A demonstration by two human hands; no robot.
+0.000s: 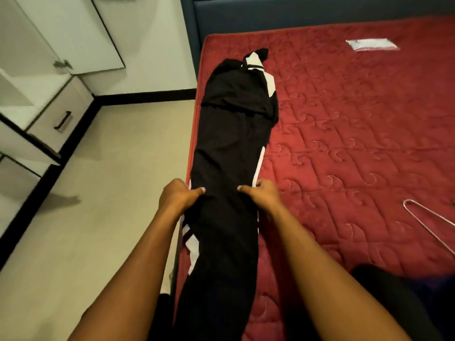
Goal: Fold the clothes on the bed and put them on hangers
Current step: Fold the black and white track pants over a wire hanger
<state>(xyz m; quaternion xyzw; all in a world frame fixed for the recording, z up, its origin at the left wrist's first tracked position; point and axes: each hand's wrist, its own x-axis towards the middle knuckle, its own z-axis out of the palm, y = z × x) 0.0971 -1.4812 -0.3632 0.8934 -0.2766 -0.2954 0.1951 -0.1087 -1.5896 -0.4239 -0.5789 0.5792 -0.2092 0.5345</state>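
A person's left hand (181, 196) and right hand (261, 193), held apart, each pinch an opposite edge of a long black garment (231, 143), thumbs on top, apparently to draw the cloth flat and square for the next fold. The garment, soft dark fabric with white side panels, lies lengthwise along the left edge of the bed (357, 134), its far end doubled over and bunched. The bed's red surface is quilted in swirls. A thin wire hanger (428, 219) lies well apart to the right; a pale packet (371, 44) sits near the blue headboard (270, 13).
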